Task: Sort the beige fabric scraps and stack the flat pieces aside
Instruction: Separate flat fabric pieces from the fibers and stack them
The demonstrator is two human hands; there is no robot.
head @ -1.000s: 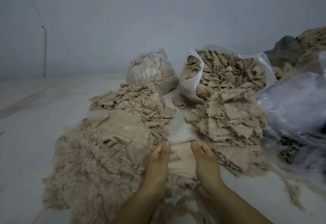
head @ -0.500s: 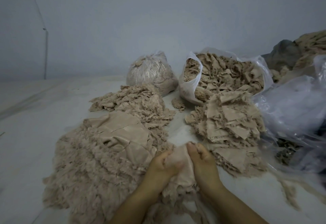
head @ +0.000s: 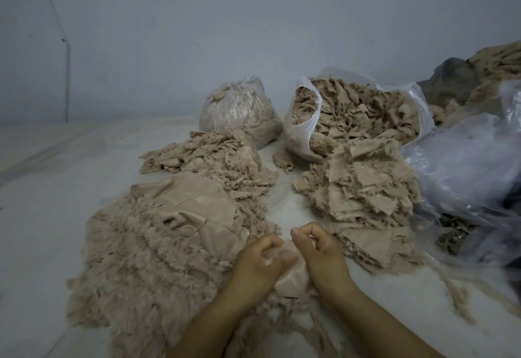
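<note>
I see both hands low centre, side by side, with one beige scrap (head: 291, 276) bunched between them. My left hand (head: 260, 263) has its fingers curled in, gripping the upper left edge of the scrap. My right hand (head: 320, 253) is also curled, thumb and forefinger pinched together at the top; a bit of the scrap's edge looks caught there, but it's blurry. The scrap hangs down between the wrists, its smooth face showing, its frayed fringe trailing onto the counter (head: 50, 188).

Just left of the left hand, touching it, is the big frayed heap (head: 146, 256) with flat pieces (head: 194, 208) laid on top. Just beside the right hand on the right is the flat stack (head: 363, 188). Behind that is an open plastic bag (head: 303, 121) full of scraps, and a tied bag (head: 239, 109) sits left of it. A smaller heap (head: 208, 154) lies in front of the tied bag. Loose clear plastic (head: 465, 166) is at far right.

Versus a second ago: fingers were straight then, with the scrap spread flat under the fingertips. Now both hands have closed and the scrap is gathered up, narrower. The heaps and bags look unchanged.
</note>
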